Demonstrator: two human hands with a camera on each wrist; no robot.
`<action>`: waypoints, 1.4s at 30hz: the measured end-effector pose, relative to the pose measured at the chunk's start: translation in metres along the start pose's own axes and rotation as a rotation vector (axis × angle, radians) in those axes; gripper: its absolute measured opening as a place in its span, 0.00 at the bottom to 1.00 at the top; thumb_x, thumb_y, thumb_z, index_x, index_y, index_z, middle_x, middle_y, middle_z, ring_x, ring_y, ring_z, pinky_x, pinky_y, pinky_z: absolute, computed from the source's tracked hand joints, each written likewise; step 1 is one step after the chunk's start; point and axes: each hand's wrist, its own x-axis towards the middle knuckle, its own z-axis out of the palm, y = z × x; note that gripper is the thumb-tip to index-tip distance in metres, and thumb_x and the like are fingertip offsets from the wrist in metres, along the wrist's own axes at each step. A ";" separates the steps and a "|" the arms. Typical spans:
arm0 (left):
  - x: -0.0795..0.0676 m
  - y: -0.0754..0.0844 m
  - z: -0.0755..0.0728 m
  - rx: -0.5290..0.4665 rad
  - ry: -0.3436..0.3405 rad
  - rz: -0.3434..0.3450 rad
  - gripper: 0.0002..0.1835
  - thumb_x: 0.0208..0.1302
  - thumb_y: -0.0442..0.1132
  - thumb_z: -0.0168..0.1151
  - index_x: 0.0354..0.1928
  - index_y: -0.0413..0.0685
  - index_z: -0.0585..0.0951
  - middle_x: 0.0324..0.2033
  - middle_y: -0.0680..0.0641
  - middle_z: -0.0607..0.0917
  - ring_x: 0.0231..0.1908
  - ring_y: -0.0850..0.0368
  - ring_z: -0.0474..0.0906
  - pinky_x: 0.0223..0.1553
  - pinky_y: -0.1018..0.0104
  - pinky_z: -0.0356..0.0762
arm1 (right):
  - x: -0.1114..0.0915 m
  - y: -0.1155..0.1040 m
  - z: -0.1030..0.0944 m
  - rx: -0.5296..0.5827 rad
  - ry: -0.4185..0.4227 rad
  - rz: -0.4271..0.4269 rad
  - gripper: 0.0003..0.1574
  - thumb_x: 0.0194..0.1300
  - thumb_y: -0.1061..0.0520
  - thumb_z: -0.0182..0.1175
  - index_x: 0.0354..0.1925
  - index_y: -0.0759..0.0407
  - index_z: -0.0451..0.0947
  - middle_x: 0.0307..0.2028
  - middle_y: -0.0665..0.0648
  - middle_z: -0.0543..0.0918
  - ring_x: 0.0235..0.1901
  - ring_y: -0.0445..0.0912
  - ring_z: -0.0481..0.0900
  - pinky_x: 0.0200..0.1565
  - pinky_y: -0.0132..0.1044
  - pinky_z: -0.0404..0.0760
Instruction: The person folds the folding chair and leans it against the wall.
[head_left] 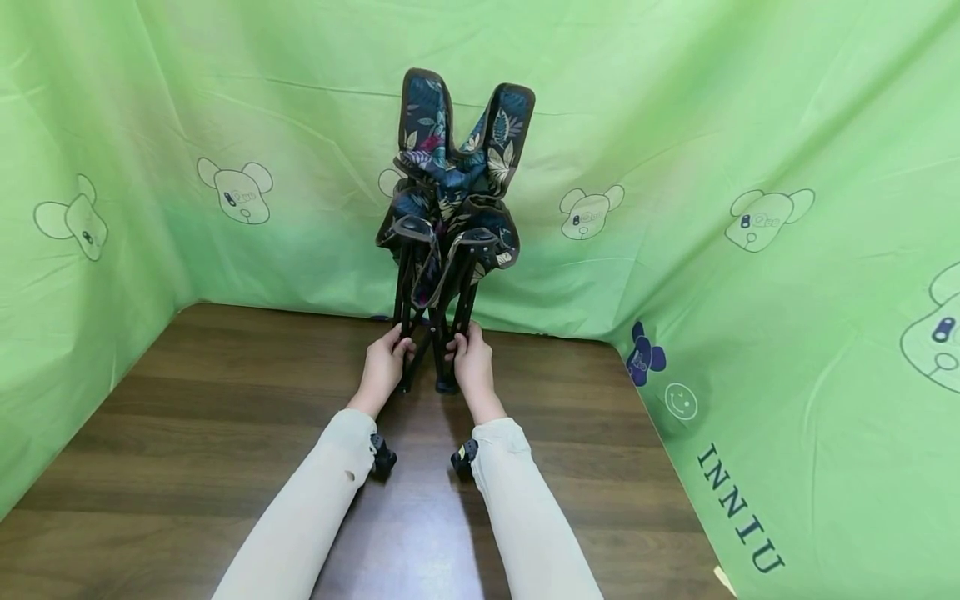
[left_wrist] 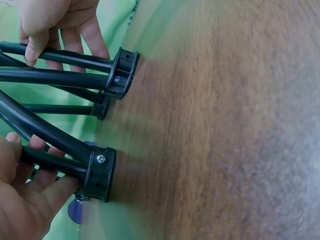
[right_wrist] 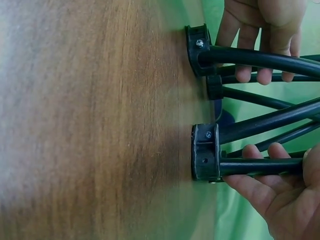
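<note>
A folding camp chair, bunched partway together, stands upright near the far edge of the table. Its dark blue fabric has a leaf-and-flower print with black edging, and black tube legs cross below. With thumb and fingers my left hand grips a leg on the left side, low down by its foot. On the other side my right hand holds the matching leg. Close up in the left wrist view, a black plastic foot with a screw joins two tubes. Another foot sits beside my right fingers in the right wrist view.
The brown wood-grain table spreads out below both forearms. Green cloth printed with bear faces hangs close behind the chair and along both sides. Small black wrist cameras sit on the inner sides of the cuffs.
</note>
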 end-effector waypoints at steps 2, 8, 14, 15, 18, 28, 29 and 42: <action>-0.001 0.000 0.001 0.006 0.010 0.004 0.21 0.78 0.35 0.54 0.69 0.42 0.76 0.40 0.38 0.89 0.38 0.44 0.87 0.44 0.55 0.85 | 0.000 -0.001 0.000 -0.004 -0.004 0.006 0.13 0.82 0.59 0.48 0.57 0.64 0.72 0.36 0.65 0.88 0.32 0.62 0.90 0.39 0.45 0.89; -0.003 0.001 0.002 0.019 0.031 0.023 0.21 0.77 0.34 0.56 0.69 0.43 0.76 0.41 0.38 0.90 0.38 0.44 0.88 0.44 0.54 0.85 | 0.000 -0.001 -0.001 -0.006 -0.004 0.009 0.13 0.82 0.59 0.48 0.57 0.63 0.72 0.36 0.64 0.88 0.33 0.61 0.90 0.39 0.45 0.89; -0.001 -0.001 0.003 0.032 0.039 0.065 0.19 0.76 0.32 0.56 0.65 0.39 0.79 0.39 0.38 0.90 0.36 0.44 0.88 0.42 0.55 0.85 | 0.000 -0.001 -0.003 -0.004 -0.012 0.009 0.13 0.82 0.59 0.48 0.58 0.61 0.72 0.36 0.64 0.88 0.33 0.62 0.90 0.40 0.44 0.89; -0.001 -0.002 0.003 0.034 0.040 0.068 0.19 0.76 0.32 0.57 0.65 0.39 0.79 0.39 0.38 0.90 0.36 0.44 0.87 0.42 0.55 0.85 | 0.000 -0.001 -0.003 -0.003 -0.015 0.010 0.13 0.82 0.58 0.48 0.58 0.61 0.72 0.37 0.64 0.88 0.34 0.61 0.90 0.40 0.44 0.89; 0.000 -0.003 0.003 0.045 0.042 0.072 0.18 0.76 0.32 0.57 0.65 0.40 0.79 0.39 0.38 0.90 0.36 0.44 0.87 0.42 0.55 0.85 | -0.001 -0.001 -0.003 -0.008 -0.024 0.019 0.13 0.82 0.58 0.47 0.59 0.60 0.71 0.37 0.63 0.88 0.34 0.60 0.90 0.41 0.44 0.89; -0.003 -0.002 0.001 0.073 0.046 0.074 0.17 0.76 0.32 0.57 0.63 0.40 0.80 0.39 0.38 0.90 0.37 0.44 0.88 0.44 0.52 0.85 | -0.003 -0.003 -0.003 -0.016 -0.029 0.042 0.14 0.82 0.58 0.47 0.60 0.60 0.71 0.37 0.63 0.88 0.34 0.60 0.90 0.40 0.45 0.88; -0.003 -0.002 0.001 0.071 0.046 0.074 0.18 0.76 0.32 0.57 0.64 0.41 0.80 0.39 0.38 0.90 0.37 0.44 0.88 0.44 0.52 0.85 | -0.003 -0.003 -0.003 -0.014 -0.029 0.043 0.14 0.82 0.59 0.47 0.60 0.60 0.71 0.37 0.64 0.88 0.34 0.61 0.90 0.40 0.45 0.88; -0.003 -0.007 -0.003 0.076 -0.026 0.066 0.22 0.77 0.34 0.55 0.69 0.43 0.76 0.44 0.39 0.90 0.43 0.44 0.88 0.51 0.51 0.84 | -0.003 0.000 -0.005 -0.019 -0.064 0.046 0.15 0.82 0.60 0.47 0.62 0.58 0.70 0.40 0.66 0.88 0.37 0.62 0.89 0.42 0.45 0.88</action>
